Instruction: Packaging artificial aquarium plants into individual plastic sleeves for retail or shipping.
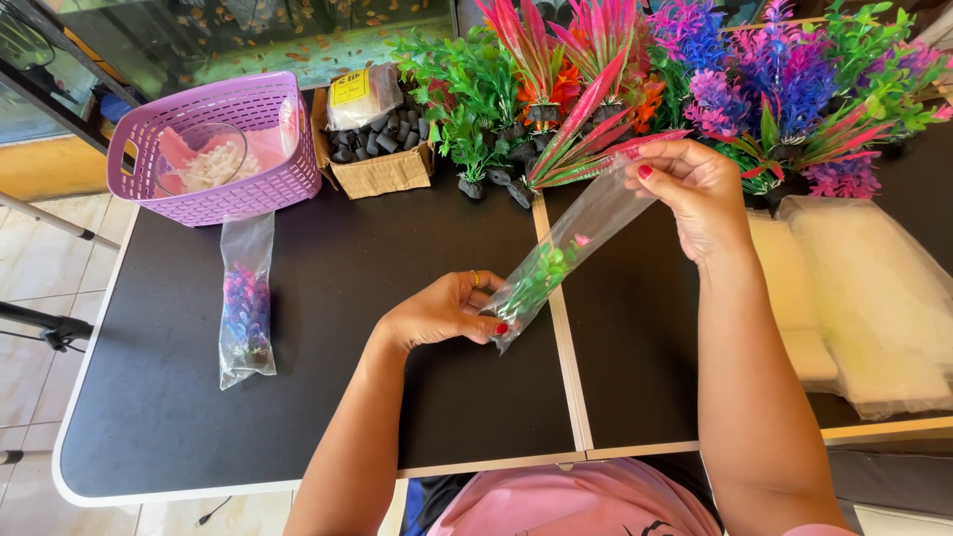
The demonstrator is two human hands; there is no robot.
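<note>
Between my two hands stretches a narrow clear plastic bag with a small green artificial plant inside it. My left hand pinches the bag's lower end just above the black table. The upper open end is gripped by my right hand, close to the red and green leaves of a plant standing behind. The bag slants from lower left to upper right.
A second bag with a purple plant lies at the left. A lilac basket, a cardboard box of black bases and a row of colourful artificial plants line the back. Stacked clear bags lie at the right.
</note>
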